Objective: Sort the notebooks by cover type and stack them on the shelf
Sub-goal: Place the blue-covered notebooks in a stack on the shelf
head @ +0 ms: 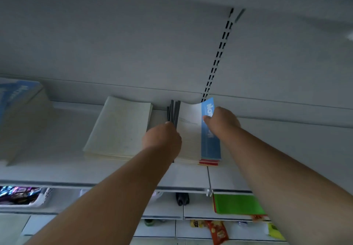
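The likeliest slip is that the blue-covered notebook (pixel 210 141), which the right hand (pixel 222 122) pinches by its lifted cover, flops shut or drags the pile (pixel 189 141) beneath it toward the shelf's (pixel 191 176) front edge, since a thin cover gives little hold. The left hand (pixel 162 137) is curled round the dark spines (pixel 173 112) standing beside the pile, which could topple if released. The notebooks are thin and soft-covered; cream ones (pixel 120 130) lie stacked flat mid-shelf, while another blue stack (pixel 17 99) sits near the left end.
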